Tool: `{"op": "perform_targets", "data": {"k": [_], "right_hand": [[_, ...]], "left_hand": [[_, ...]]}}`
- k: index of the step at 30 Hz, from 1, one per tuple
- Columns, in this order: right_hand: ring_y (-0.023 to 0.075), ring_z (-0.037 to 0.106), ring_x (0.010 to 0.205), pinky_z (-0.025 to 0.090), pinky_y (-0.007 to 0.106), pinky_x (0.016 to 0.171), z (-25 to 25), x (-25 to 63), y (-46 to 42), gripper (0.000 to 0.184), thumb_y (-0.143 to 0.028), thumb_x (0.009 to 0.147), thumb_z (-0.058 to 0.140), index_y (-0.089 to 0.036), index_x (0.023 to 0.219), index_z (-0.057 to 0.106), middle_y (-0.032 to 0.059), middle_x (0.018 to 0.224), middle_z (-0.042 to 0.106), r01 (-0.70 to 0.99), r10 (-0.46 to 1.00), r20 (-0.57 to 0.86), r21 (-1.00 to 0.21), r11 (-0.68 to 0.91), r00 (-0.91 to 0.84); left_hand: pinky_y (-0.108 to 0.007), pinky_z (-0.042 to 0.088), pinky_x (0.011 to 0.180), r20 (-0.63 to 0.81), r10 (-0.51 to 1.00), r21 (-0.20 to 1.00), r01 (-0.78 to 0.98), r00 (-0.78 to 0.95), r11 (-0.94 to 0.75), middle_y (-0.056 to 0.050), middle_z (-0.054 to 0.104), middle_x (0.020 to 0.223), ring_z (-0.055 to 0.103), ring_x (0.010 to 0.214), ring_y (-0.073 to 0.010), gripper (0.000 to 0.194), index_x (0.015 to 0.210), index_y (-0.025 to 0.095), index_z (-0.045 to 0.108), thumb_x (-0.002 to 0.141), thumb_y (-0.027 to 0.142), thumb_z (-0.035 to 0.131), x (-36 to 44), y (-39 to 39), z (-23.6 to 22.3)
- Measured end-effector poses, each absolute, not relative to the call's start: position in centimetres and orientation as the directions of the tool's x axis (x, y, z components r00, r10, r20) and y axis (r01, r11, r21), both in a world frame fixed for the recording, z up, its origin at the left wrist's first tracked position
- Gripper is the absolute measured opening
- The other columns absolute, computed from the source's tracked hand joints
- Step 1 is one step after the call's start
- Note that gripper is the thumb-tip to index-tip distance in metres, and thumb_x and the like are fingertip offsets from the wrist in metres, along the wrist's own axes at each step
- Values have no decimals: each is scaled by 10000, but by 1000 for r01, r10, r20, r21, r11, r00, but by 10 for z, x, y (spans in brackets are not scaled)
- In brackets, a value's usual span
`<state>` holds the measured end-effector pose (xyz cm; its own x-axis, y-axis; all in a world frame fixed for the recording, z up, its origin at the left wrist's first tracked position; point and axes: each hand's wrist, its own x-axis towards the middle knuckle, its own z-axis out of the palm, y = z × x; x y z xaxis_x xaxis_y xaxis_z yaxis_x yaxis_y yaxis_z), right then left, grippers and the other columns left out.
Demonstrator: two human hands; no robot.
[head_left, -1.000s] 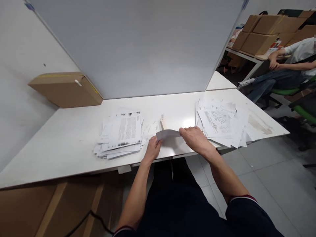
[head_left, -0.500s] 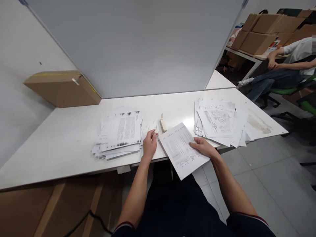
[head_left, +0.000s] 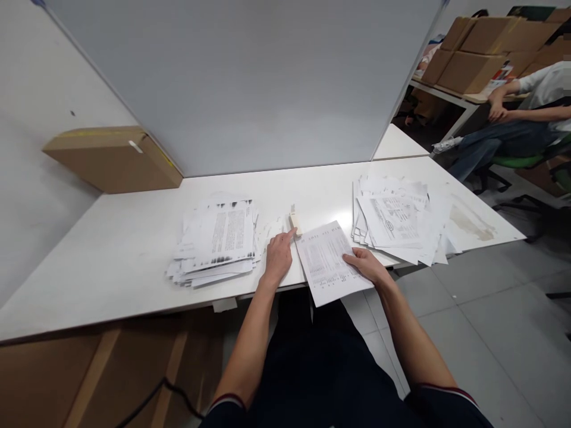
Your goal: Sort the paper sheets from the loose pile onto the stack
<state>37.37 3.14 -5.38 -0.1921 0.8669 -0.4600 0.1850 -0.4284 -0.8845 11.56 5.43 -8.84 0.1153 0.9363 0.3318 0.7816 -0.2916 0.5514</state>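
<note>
My right hand [head_left: 366, 266] is closed on the right side of a printed sheaf of paper [head_left: 332, 261], thumb on top. The sheaf is tilted over the table's front edge. Its upper left corner lies close to a small cream stapler [head_left: 295, 223]. Reaching up to the stapler, my left hand [head_left: 279, 257] has its index finger stretched out, the tip at the stapler's near end. The other fingers of that hand are partly bent, with nothing seen in them. Whether the paper's corner is inside the stapler I cannot tell.
A stack of printed papers [head_left: 218, 244] lies on the left of the white table [head_left: 111, 255], a looser pile [head_left: 395, 220] on the right. A cardboard box [head_left: 116, 160] leans by the whiteboard [head_left: 245, 89]. A seated person [head_left: 504, 131] is at far right.
My left hand has moved forward and right, its index finger now at the stapler. The sheaf in my right hand has turned slightly, and its lower end has risen.
</note>
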Motion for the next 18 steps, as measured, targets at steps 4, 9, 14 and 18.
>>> {"op": "perform_targets", "data": {"k": [4, 9, 14, 18], "right_hand": [[197, 646, 685, 480, 266, 584, -54, 371, 33, 286, -400, 718, 587, -149, 855, 603, 58, 789, 694, 214, 877, -447, -887, -409, -175], [203, 646, 694, 490, 282, 603, -57, 369, 33, 302, -388, 721, 583, -142, 895, 607, 62, 780, 691, 176, 877, -444, -892, -416, -180], [198, 633, 677, 482, 277, 591, -54, 371, 33, 283, -369, 713, 581, -141, 877, 617, 60, 758, 681, 202, 888, -431, -895, -398, -161], [196, 618, 705, 472, 266, 591, -32, 371, 33, 279, -388, 725, 562, -158, 871, 618, 56, 786, 669, 272, 969, -242, -930, -248, 57]], "left_hand": [[-368, 374, 788, 330, 937, 506, 817, 113, -276, -80, 550, 1043, 463, 923, -241, 488, 1263, 292, 481, 843, 117, 303, 118, 57, -90], [-377, 373, 782, 319, 940, 488, 830, 118, -270, -79, 550, 1048, 450, 922, -249, 546, 1254, 300, 494, 800, 55, 317, 118, 56, -92], [-380, 368, 801, 328, 937, 489, 826, 122, -279, -78, 550, 1041, 447, 943, -251, 573, 1250, 312, 500, 780, 31, 329, 118, 56, -92], [-390, 368, 821, 317, 941, 535, 796, 122, -283, -86, 555, 1036, 452, 957, -250, 541, 1281, 309, 465, 813, 74, 327, 119, 55, -91]]}}
